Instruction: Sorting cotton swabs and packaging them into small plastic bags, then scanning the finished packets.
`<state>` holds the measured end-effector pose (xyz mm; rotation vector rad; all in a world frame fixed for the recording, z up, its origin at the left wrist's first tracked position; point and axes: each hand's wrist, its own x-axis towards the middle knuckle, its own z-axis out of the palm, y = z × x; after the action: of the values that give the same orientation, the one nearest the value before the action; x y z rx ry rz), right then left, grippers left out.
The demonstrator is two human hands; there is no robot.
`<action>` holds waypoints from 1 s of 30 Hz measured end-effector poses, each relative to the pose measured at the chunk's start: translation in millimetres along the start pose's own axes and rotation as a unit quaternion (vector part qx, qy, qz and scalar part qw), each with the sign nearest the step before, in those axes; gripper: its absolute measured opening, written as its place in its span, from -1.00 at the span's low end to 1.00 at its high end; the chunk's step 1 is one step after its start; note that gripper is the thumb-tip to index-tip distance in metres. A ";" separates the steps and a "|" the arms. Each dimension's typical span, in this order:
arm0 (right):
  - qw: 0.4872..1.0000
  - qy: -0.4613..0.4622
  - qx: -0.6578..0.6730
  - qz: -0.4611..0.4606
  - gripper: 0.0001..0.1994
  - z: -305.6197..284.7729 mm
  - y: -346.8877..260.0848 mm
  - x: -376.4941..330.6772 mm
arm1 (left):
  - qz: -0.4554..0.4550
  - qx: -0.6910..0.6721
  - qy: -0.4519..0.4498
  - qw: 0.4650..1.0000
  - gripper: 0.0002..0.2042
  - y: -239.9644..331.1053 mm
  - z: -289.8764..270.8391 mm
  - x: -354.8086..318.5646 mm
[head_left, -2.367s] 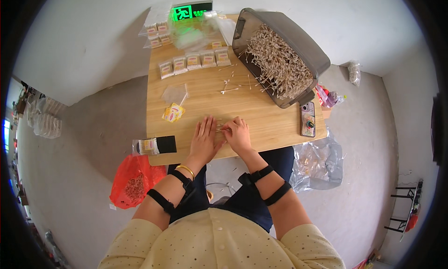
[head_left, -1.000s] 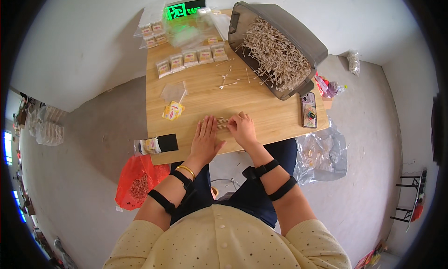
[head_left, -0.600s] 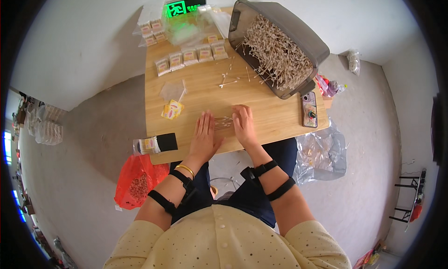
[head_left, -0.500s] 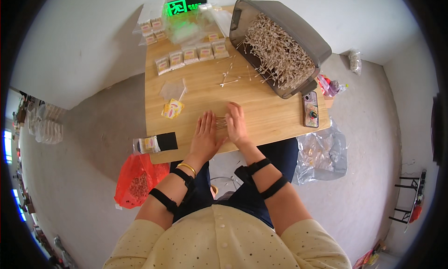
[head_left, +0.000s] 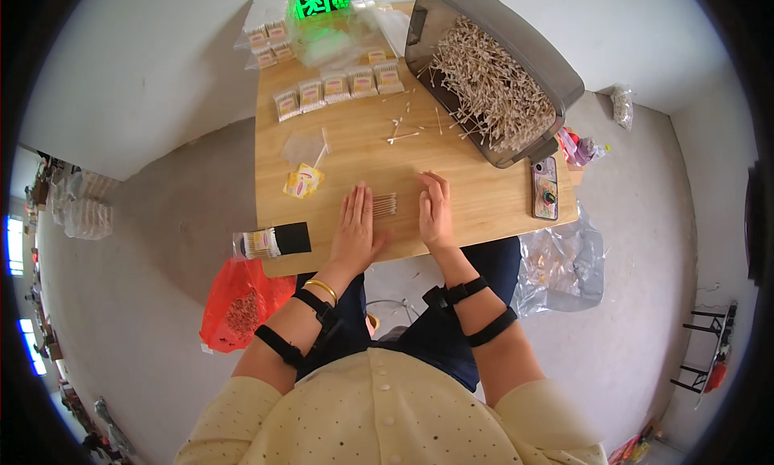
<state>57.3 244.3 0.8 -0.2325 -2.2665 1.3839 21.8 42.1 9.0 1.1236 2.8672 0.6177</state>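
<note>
Pale wooden tabletop (head_left: 488,209) lies under both your hands. Between them, a neat row of cotton swabs (head_left: 385,205) has its long axes running left to right. Your left hand (head_left: 352,227) is nearer, flat, fingers straight and together, at the row's left ends; contact is unclear. Your right hand (head_left: 436,215) sits apart on its right, loosely curled, seemingly empty. Farther off stands the grey bin (head_left: 528,46).

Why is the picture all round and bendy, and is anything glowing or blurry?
In the head view, the wide fisheye lens bends straight edges toward the black rim; in that same view, the green sign glows, and the right sleeve looks smeared; also in the head view, the cotton swabs beside the left hand look fairly sharp.
</note>
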 end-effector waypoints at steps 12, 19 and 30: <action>0.922 -0.207 -0.310 -0.107 -0.22 -5.1 -24.0 -28.3 | 0.001 0.024 -0.003 1.000 -0.13 -12.5 -5.7 -17.9; 0.913 -0.208 -0.345 -0.065 -0.15 -3.4 -21.0 -33.2 | 0.036 0.078 -0.041 0.995 -0.20 1.8 4.0 -6.6; 0.927 -0.196 -0.313 -0.067 -0.20 -23.9 -12.3 -40.5 | -0.028 -0.071 0.143 0.987 -0.42 -38.1 -8.0 15.5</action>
<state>105.3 242.1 8.4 0.0052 -2.9471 0.6330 -15.7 24.0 4.8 1.0054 3.0106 1.0396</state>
